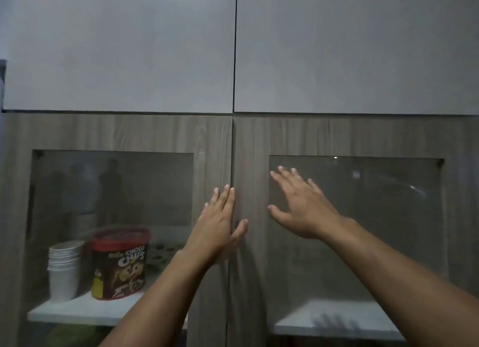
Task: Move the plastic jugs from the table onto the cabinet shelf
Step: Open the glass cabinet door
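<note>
Step in hand, as judged: access to the cabinet, either opening or closing of the two glass-panelled doors. No jug carried. Left hand (220,222) flat, fingers extended and together, on the inner stile of the left door (210,149), thumb across the centre seam. Right hand (300,204) flat, fingers spread, on the glass of the right door (357,217); gripping nothing. Both doors apparently shut and flush.

Plastic jugs: not in view; table likewise out of frame.

Next move, if opening: fingertips hooked at the seam edge, since no handles visible; doors swung clear before any jug fetched.

Left shelf (77,313): white, partly taken by a stack of paper cups (64,269) and a Choco Chips tub (120,263), touching or just beside each other. Right shelf (337,318): white, bare where visible. Above: two plain grey upper doors (119,48). Lighting dim; reflections on the glass.
</note>
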